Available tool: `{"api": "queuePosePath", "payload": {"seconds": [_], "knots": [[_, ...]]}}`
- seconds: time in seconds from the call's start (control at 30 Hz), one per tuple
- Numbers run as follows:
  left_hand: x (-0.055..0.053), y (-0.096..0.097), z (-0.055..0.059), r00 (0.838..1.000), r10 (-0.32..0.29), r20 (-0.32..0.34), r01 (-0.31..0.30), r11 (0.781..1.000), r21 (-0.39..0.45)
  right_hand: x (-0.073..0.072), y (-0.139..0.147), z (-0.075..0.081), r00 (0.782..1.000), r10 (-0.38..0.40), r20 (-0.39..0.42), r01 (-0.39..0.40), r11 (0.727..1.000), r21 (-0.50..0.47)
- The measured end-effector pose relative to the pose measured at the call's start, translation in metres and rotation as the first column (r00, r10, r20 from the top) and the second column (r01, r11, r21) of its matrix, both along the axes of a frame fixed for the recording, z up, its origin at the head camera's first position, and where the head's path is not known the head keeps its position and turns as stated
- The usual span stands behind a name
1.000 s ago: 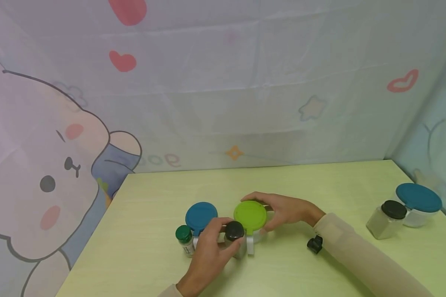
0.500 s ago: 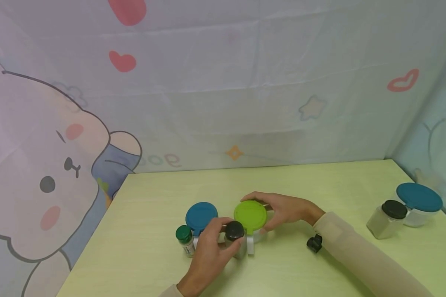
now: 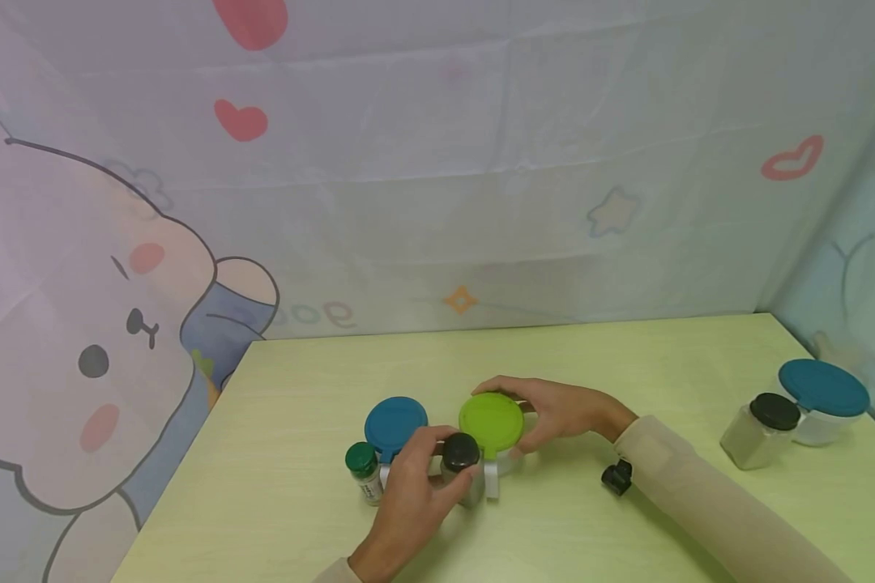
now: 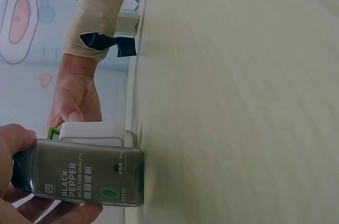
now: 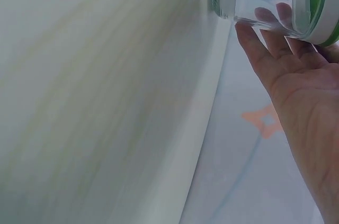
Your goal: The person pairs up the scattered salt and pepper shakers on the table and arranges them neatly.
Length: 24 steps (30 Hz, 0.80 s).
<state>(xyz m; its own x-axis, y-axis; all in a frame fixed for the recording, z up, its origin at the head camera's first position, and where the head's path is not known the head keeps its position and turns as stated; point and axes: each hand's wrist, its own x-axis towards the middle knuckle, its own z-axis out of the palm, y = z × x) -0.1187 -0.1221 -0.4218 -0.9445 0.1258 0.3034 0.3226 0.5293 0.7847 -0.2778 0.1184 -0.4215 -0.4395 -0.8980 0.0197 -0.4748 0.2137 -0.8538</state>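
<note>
Head view: the left hand (image 3: 411, 494) grips the pepper jar (image 4: 87, 173), upright on the surface (image 3: 554, 530) just in front of the green-lidded jar (image 3: 491, 423), which the right hand (image 3: 563, 411) clasps. Both jars look stiff, light, possibly slippery, best held around the middle.

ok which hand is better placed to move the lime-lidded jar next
Probably the right hand: its fingers are around the lime-lidded jar, while the left hand holds the black pepper jar.

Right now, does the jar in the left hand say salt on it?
No, the jar held in the left hand has BLACK PEPPER printed on its side.
</note>
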Motion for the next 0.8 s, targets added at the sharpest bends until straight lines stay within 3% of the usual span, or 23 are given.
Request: {"api": "queuePosePath", "payload": {"seconds": [0.8], "knots": [[-0.0001, 0.0032, -0.0027, 0.999, 0.027, -0.044, -0.027, 1.0, 0.002, 0.0008, -0.0002, 0.0015, 1.0, -0.008, 0.001, 0.008, 1.0, 0.001]]}}
